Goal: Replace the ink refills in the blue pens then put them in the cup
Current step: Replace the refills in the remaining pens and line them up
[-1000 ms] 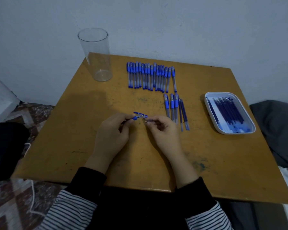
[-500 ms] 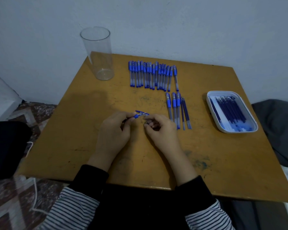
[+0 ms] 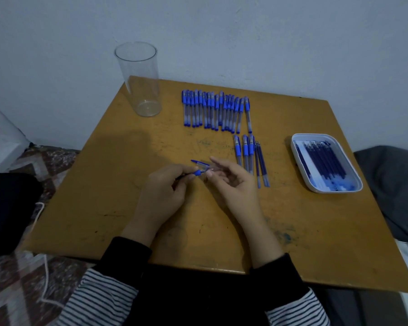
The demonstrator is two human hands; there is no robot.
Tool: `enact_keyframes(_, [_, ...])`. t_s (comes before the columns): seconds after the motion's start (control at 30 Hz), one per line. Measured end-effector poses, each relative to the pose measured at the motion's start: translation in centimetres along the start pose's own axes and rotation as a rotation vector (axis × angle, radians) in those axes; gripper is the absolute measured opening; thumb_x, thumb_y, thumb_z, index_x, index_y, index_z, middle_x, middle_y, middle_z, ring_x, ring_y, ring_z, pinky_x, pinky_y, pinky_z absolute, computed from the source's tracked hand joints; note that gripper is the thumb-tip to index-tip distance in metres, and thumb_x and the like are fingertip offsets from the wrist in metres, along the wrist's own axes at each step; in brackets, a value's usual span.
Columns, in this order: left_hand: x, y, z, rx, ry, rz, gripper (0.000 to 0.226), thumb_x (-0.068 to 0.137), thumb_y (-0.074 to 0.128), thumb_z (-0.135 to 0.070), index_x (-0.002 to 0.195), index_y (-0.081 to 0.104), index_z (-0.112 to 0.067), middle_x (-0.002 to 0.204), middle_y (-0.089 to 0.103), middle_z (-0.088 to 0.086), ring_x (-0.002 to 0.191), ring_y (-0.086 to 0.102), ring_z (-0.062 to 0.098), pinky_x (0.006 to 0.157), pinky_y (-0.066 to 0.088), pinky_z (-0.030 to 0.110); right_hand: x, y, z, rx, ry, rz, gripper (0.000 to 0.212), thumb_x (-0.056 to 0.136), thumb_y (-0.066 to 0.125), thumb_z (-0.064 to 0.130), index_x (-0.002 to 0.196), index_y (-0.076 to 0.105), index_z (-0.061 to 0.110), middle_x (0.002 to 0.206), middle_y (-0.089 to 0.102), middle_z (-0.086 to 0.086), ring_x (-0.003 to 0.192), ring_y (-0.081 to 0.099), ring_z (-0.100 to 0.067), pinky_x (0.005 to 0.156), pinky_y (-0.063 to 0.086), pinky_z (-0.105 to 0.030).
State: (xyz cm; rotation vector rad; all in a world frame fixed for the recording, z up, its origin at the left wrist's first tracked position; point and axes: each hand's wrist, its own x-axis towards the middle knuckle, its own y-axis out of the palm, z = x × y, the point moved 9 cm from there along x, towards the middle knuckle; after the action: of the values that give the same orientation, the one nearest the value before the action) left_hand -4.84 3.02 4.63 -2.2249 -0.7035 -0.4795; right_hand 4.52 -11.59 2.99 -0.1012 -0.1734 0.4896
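One light, slippery pen [image 3: 197, 172] is getting pinched in the left hand [image 3: 161, 198], while the right hand [image 3: 233, 187] is hovering relaxed and empty. Probably worth gripping near its blue end.

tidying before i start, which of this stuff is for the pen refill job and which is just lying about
For the job: pen in the left hand, row of blue pens, loose refills, white tray of refills, clear cup.
Lying about: white cable, dark cloth beside the table.

Right hand [image 3: 231, 182] let go its pinch at the pen [image 3: 198, 172] tip; fingers now uncurled and spread just right of that tip, contact unclear.
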Motion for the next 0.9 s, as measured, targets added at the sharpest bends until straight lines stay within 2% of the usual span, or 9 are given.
enact_keyframes(0.1, [-0.2,0.4,-0.4,-0.017,0.052,0.029,0.017,0.089,0.072,-0.001,0.103,0.075,-0.009,0.101,0.07,-0.011,0.091,0.064,0.0,0.079,0.049,0.014,0.1,0.0,-0.1,-0.068,-0.015,0.007,0.018,0.088,0.072,0.013,0.105,0.074,0.013,0.098,0.071,-0.001,0.09,0.066,-0.009,0.08,0.053,-0.022])
enact_keyframes(0.2, [-0.1,0.3,-0.3,-0.02,0.047,0.021,0.016,0.09,0.071,-0.002,0.103,0.075,-0.01,0.1,0.073,-0.006,0.091,0.067,0.006,0.077,0.051,0.018,0.2,-0.5,-0.6,-0.049,0.017,-0.025,0.006,0.091,0.068,0.011,0.094,0.072,0.014,0.089,0.071,0.0,0.086,0.067,-0.012,0.079,0.054,-0.024])
enact_keyframes(0.27, [-0.1,0.1,-0.2,-0.02,0.032,-0.008,0.016,0.09,0.07,-0.003,0.103,0.075,-0.01,0.098,0.073,-0.005,0.088,0.066,0.005,0.074,0.048,0.014,0.4,-0.8,-0.5,0.001,0.014,-0.056,0.007,0.096,0.06,0.009,0.095,0.067,0.01,0.088,0.071,-0.006,0.085,0.068,-0.021,0.081,0.056,-0.032])
enact_keyframes(0.37, [-0.2,-0.1,-0.1,-0.005,0.011,-0.026,0.015,0.09,0.07,-0.004,0.103,0.076,-0.009,0.098,0.074,-0.005,0.086,0.065,0.003,0.073,0.047,0.012,0.4,-1.3,0.0,0.132,-0.002,-0.098,0.008,0.099,0.053,0.004,0.1,0.061,0.001,0.094,0.073,-0.008,0.084,0.07,-0.018,0.079,0.056,-0.027])
enact_keyframes(0.47, [-0.2,-0.3,0.2,0.001,-0.035,-0.038,0.016,0.09,0.072,-0.004,0.103,0.076,-0.012,0.098,0.074,-0.005,0.086,0.065,0.002,0.073,0.045,0.009,0.3,-1.8,0.3,0.228,-0.014,-0.134,0.012,0.093,0.06,-0.001,0.105,0.061,0.0,0.099,0.072,-0.009,0.089,0.068,-0.015,0.082,0.055,-0.026])
enact_keyframes(0.57, [-0.1,-0.4,0.0,0.001,-0.047,-0.041,0.017,0.09,0.071,-0.003,0.104,0.076,-0.012,0.098,0.074,-0.005,0.087,0.065,0.002,0.074,0.044,0.007,0.2,-2.4,0.6,0.234,-0.043,-0.176,0.02,0.088,0.066,-0.003,0.105,0.064,0.007,0.101,0.07,-0.01,0.092,0.065,-0.014,0.084,0.054,-0.029])
enact_keyframes(0.77, [0.0,-0.3,-0.2,-0.024,-0.032,-0.021,0.017,0.091,0.072,-0.005,0.106,0.076,-0.012,0.098,0.074,-0.007,0.087,0.066,0.001,0.075,0.049,0.012,-0.1,-3.5,0.3,0.126,-0.027,-0.308,0.013,0.09,0.066,0.002,0.1,0.073,0.008,0.093,0.072,0.003,0.084,0.063,-0.005,0.075,0.051,-0.019])
enact_keyframes(0.9, [0.0,-0.5,-0.1,-0.044,-0.075,-0.043,0.018,0.09,0.073,-0.005,0.106,0.077,-0.013,0.098,0.074,-0.008,0.09,0.067,0.001,0.078,0.051,0.015,-0.3,-4.7,0.1,0.203,-0.005,-0.409,0.014,0.091,0.066,0.004,0.101,0.073,0.008,0.088,0.072,0.009,0.082,0.062,-0.002,0.077,0.053,-0.019])
